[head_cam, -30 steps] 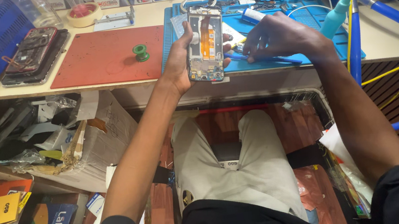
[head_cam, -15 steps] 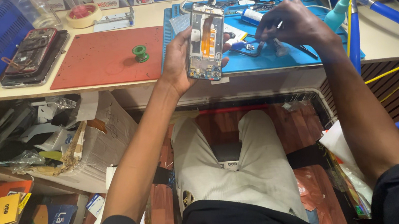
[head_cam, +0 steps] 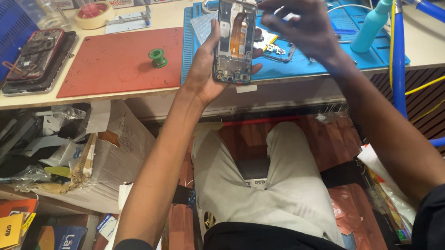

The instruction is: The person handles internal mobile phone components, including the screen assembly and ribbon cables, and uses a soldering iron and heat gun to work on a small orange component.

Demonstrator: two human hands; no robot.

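Over the front edge of the bench [head_cam: 90, 95], clasped upright in left hand [head_cam: 206, 68]: opened phone [head_cam: 234, 34], back off, boards and an orange flex exposed. Gripped along one long side by thumb and along the other by curled fingers, lower end resting near the palm. Hangs partly past the blue mat [head_cam: 360, 56], with only lap and floor beneath.

Just above and beside the phone's top corner: right hand [head_cam: 300, 26], fingers bent and drawn close together, tips aimed at the frame. Cannot tell whether pinching anything small or merely closing in; too blurred.

Likely risks, judged from this:
- Slipping from a side-only grip if pressed from above; would drop off the bench rather than onto the mat.
- Snagging or creasing the orange flex with a fingertip, given bare fingers so near open internals.
- Losing a small part, if one sits between those fingertips, into the clutter under the bench.
- Knocking the loose board [head_cam: 275, 52] lying on the mat just behind the phone, or the teal bottle [head_cam: 373, 24] near the right wrist, on lowering the arm.

Well apart at left, out of harm: red mat [head_cam: 115, 62] with green spool [head_cam: 157, 57].
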